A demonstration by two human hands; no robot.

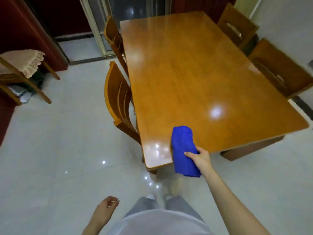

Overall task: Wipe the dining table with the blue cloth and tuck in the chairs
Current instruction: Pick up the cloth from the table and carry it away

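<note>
Right grip [199, 159] pinches the blue cloth [183, 150], thumb on top, fingers beneath. Cloth is bunched lengthwise: its upper end lies on the counter [194, 73] by the near left corner, and its lower end hangs past the near edge. Left grip [105, 207] hangs low beside the body, fingers loosely curled, holding nothing.

Surroundings: near left chair [118, 102] and far left chair [114, 36] stand with their backs just beside the counter's left edge. On the right side, the far right chair [237, 26] and near right chair [281, 68] are blurred; how far under they sit cannot be told. Well apart at the left, a wooden stand [41, 93] carries a pink fringed cover [25, 63], next to a dark red wall [15, 31].

Surface: the counter top is glossy orange-brown wood showing lamp glare. Floor [59, 150] is pale polished tile. A pale-framed glass door [96, 31] lies beyond the far left chair.
</note>
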